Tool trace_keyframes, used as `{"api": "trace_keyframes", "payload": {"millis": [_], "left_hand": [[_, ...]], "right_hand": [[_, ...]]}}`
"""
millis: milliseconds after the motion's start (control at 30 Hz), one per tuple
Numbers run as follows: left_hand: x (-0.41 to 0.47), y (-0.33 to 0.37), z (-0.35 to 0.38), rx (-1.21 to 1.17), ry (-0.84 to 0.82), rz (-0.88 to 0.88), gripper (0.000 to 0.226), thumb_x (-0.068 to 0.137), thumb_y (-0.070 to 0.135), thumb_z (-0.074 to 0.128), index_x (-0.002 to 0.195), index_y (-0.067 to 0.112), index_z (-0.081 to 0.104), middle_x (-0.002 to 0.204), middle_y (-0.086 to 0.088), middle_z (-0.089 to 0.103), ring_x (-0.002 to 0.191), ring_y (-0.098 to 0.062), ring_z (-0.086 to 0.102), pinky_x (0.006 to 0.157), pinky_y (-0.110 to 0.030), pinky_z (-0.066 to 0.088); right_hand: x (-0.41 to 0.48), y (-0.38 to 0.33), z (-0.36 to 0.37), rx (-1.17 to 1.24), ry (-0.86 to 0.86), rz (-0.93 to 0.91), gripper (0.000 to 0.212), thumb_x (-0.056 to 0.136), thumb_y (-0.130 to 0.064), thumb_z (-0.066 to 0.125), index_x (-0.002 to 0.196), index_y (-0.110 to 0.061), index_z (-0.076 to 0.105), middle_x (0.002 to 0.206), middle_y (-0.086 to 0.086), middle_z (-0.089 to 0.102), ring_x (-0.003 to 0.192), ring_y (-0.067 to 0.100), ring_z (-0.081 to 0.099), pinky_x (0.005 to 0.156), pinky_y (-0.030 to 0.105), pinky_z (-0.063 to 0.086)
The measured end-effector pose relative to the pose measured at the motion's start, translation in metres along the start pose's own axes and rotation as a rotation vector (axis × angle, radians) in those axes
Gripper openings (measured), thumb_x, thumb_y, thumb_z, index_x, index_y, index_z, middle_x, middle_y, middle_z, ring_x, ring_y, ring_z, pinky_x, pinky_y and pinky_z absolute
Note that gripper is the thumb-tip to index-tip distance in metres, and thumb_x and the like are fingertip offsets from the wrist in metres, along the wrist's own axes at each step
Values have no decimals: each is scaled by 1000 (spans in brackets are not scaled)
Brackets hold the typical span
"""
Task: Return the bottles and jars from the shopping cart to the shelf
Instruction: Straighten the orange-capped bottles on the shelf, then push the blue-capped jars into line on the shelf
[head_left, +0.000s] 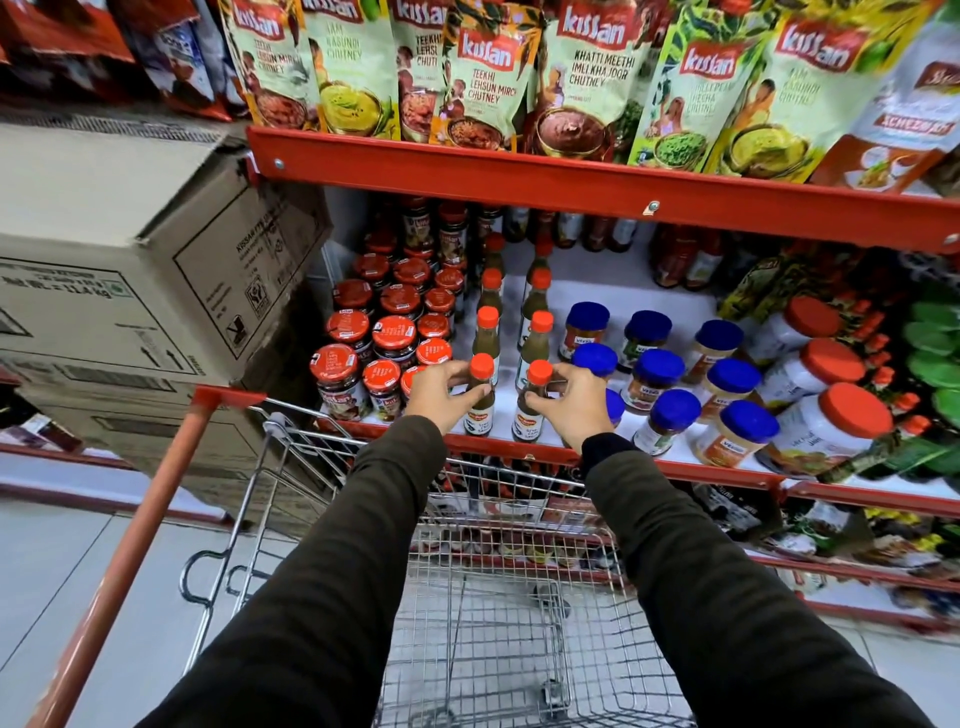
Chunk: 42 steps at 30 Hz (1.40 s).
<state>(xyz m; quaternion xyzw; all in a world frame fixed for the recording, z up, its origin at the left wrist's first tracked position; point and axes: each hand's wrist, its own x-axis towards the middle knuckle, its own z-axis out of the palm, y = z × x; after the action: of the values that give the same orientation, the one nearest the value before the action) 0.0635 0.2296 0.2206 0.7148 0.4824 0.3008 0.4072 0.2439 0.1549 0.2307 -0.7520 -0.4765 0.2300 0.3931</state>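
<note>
The left hand closes around one green sauce bottle; the right hand closes around another sauce bottle. Both bottles stand upright at the shelf front edge, heading their rows. The shopping cart below the hands appears empty.

Bright, even overhead store light fell on the red metal shelf, its underside shadowing the back rows. Wide-angle distortion bowed that shelf's edges; pouches and jars toward its right end blurred.
</note>
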Motion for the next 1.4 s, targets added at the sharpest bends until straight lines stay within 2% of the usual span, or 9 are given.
{"api": "trace_keyframes", "payload": {"millis": [367, 500, 633, 800, 900, 1067, 1167, 1300, 1400], "left_hand": [[-9, -2, 11, -54, 73, 0, 38, 87, 12, 74, 124, 8, 69, 120, -9, 74, 115, -22, 67, 102, -29, 48], [-15, -2, 19, -63, 135, -40, 41, 86, 13, 75, 127, 11, 67, 121, -7, 73, 116, -21, 66, 88, -17, 45], [-27, -1, 30, -108, 256, -75, 49, 85, 17, 77, 132, 13, 61, 130, -8, 66, 120, -21, 62, 91, -27, 51], [-57, 1, 61, -152, 500, -30, 53, 86, 25, 75, 134, 19, 54, 125, -4, 58, 110, -20, 59, 94, -31, 51], [-74, 8, 94, -124, 563, 39, 41, 89, 30, 68, 127, 21, 55, 118, 1, 59, 109, 7, 52, 99, -14, 41], [-93, 39, 163, -197, 375, 119, 26, 97, 31, 56, 121, 22, 61, 117, 3, 64, 109, -2, 58, 93, -22, 47], [-95, 68, 203, -354, 122, 13, 37, 100, 45, 44, 128, 26, 59, 129, 0, 65, 119, -11, 61, 100, -27, 48], [-81, 96, 241, -523, -162, -291, 64, 101, 59, 24, 157, 28, 27, 166, 3, 26, 152, -14, 24, 126, -39, 18], [-69, 101, 258, -609, -248, -427, 74, 98, 68, 15, 159, 27, 22, 166, -3, 24, 154, -21, 22, 126, -48, 15]], "right_hand": [[-2, -2, 1, -8, -56, -28, 24, 83, -7, 76, 105, -3, 70, 102, 12, 75, 91, 19, 64, 87, 28, 48], [-3, -1, 0, 2, -89, -43, 26, 84, -7, 75, 109, -4, 69, 106, 13, 74, 97, 23, 67, 96, 36, 53], [-12, 8, -6, 62, -83, -91, 42, 85, -11, 75, 126, -10, 65, 123, 9, 71, 113, 22, 65, 102, 35, 51], [-32, 37, -32, 269, 162, -99, 30, 92, -15, 70, 121, -19, 66, 121, 2, 69, 106, 14, 65, 95, 37, 58], [-41, 64, -56, 326, 351, -56, 23, 95, -19, 67, 118, -18, 68, 121, 4, 64, 111, 20, 63, 103, 42, 52], [-47, 105, -94, 373, 352, 89, 40, 104, -29, 55, 140, -12, 54, 150, 13, 38, 135, 20, 42, 113, 27, 30], [-42, 121, -108, 467, 226, 195, 55, 106, -40, 44, 155, -16, 37, 166, 8, 25, 152, 22, 27, 125, 38, 22], [-26, 134, -117, 559, 31, 298, 63, 106, -54, 28, 157, -17, 33, 165, 6, 34, 154, 23, 29, 128, 49, 18], [-20, 140, -123, 664, -41, 313, 64, 106, -56, 22, 151, -15, 42, 155, 7, 49, 148, 24, 40, 127, 47, 23]]}}
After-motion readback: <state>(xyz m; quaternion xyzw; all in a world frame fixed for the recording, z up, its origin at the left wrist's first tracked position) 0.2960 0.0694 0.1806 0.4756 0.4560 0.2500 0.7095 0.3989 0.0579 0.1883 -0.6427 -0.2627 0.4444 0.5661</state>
